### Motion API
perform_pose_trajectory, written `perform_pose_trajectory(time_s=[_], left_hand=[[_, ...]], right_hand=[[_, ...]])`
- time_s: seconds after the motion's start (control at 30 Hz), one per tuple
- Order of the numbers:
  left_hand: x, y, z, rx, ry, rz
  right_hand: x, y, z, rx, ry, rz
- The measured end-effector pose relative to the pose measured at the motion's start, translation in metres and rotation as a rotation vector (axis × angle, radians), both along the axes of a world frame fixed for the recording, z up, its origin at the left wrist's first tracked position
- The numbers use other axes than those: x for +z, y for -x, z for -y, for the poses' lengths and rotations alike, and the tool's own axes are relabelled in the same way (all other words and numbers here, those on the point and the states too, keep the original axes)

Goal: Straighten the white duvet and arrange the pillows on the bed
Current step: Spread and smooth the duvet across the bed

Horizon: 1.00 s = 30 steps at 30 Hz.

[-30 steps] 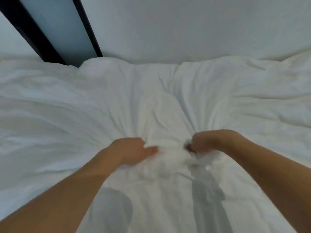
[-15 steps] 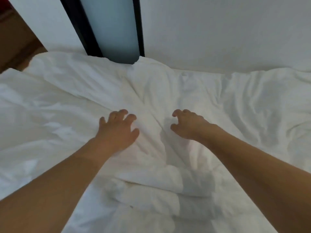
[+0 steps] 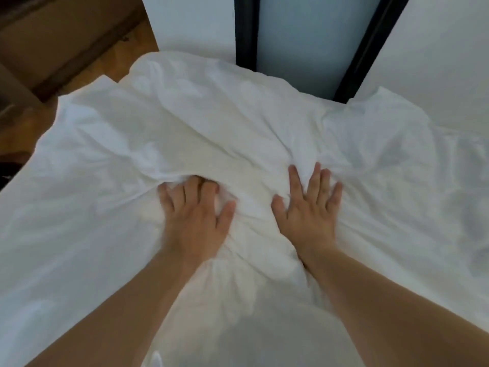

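Observation:
The white duvet (image 3: 238,123) covers the bed, rumpled, with a thick raised fold running across its middle. My left hand (image 3: 195,215) presses flat on the duvet just below that fold, fingertips pushed under its edge. My right hand (image 3: 309,207) lies flat beside it with the fingers spread on the fabric. Neither hand grips anything. No pillow is in view.
A white wall (image 3: 436,49) with a black-framed frosted panel (image 3: 304,41) stands right behind the bed's far edge. Wooden floor (image 3: 87,67) and brown furniture (image 3: 47,30) show at the upper left, past the bed's left corner.
Both hands let go of the bunched duvet they held a second ago, reached forward and now press flat on it. The view has swung left, bringing the floor into sight.

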State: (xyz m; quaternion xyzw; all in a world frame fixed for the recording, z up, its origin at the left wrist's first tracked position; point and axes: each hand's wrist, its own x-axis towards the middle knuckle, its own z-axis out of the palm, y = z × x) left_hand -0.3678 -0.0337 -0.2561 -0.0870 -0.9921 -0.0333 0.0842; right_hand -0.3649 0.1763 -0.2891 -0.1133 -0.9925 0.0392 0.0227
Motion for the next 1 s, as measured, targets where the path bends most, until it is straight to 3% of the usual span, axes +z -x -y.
perform_pose_trajectory(time_s=[0.1,0.2,0.27,0.37,0.47,0.53,0.6,0.67,0.77,0.8,0.87,0.9,0.93,1.0], left_hand=[[0.020,0.075,0.001,0.130,-0.154,-0.203],[0.041,0.150,-0.003,0.104,-0.213,-0.192],[0.050,0.200,-0.011,0.088,-0.203,-0.045],[0.046,0.246,-0.028,0.066,-0.006,0.267],[0.023,0.249,-0.048,0.025,0.093,0.300],[0.020,0.247,-0.058,-0.005,-0.064,0.186],[0.033,0.228,-0.063,-0.025,-0.342,0.207],[0.042,0.190,-0.064,-0.062,-0.462,0.330],[0.044,0.138,-0.064,-0.224,-0.169,0.594],[0.047,0.138,-0.061,-0.238,-0.190,0.659],[0.067,0.160,-0.059,-0.187,-0.450,0.782],[0.077,0.176,-0.057,-0.150,-0.539,0.681],[0.082,0.193,-0.051,-0.130,-0.517,0.460],[0.077,0.229,-0.026,-0.028,-0.274,0.145]], right_hand=[[-0.017,0.010,-0.005,-0.019,0.000,-0.077],[-0.025,0.014,-0.007,-0.020,0.011,-0.111],[-0.026,0.014,-0.006,-0.029,0.023,-0.137],[-0.029,0.016,-0.007,-0.035,0.035,-0.167],[-0.034,0.016,-0.007,-0.016,0.027,-0.201],[-0.038,0.016,-0.007,-0.013,0.023,-0.221],[-0.041,0.016,-0.008,-0.019,0.027,-0.230],[-0.043,0.016,-0.008,-0.024,0.027,-0.231],[-0.042,0.016,-0.009,-0.021,0.004,-0.214],[-0.041,0.015,-0.009,-0.024,0.007,-0.203],[-0.037,0.015,-0.008,-0.045,0.011,-0.187],[-0.036,0.016,-0.007,-0.050,0.018,-0.179],[-0.036,0.017,-0.006,-0.052,0.031,-0.172],[-0.038,0.017,-0.005,-0.051,0.034,-0.177]])
